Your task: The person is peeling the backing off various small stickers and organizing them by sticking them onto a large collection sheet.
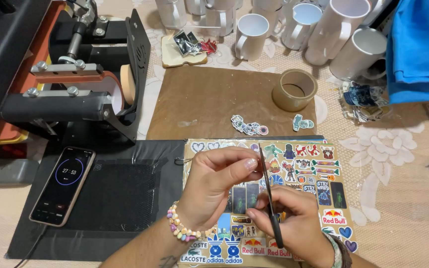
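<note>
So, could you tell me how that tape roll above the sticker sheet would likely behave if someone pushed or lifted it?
The tape roll lies flat on its side on the brown mat, so a push would probably slide it, not roll it. Its hollow core suggests it is light and easy to lift. Stood on edge, it would likely roll.

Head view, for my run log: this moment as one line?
left hand: pinching small cutout | right hand: holding scissors | under hands: sticker sheet | nearby: tape roll
</note>
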